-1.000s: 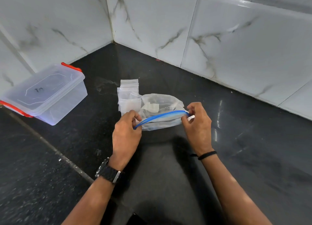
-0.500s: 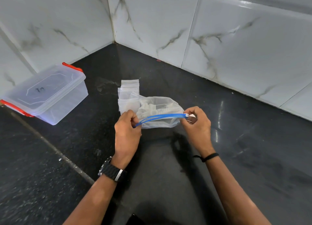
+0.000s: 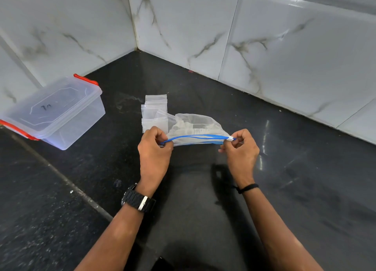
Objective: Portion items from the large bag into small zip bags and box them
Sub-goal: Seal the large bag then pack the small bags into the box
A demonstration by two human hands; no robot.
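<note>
large bag [image 3: 195, 128] zip axis left-right | left hand [image 3: 154, 148] grip pinches left end | right hand [image 3: 240, 150] grip pinches slider [image 3: 230, 138] at right end

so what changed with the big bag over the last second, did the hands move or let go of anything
The zip line of the big bag went from bowed upward to nearly straight, as the left hand and right hand pulled its two ends apart. The bag's mouth narrowed. Neither hand let go; the right pinches the end with the white slider. The small bags and lidded box stayed put.
</note>
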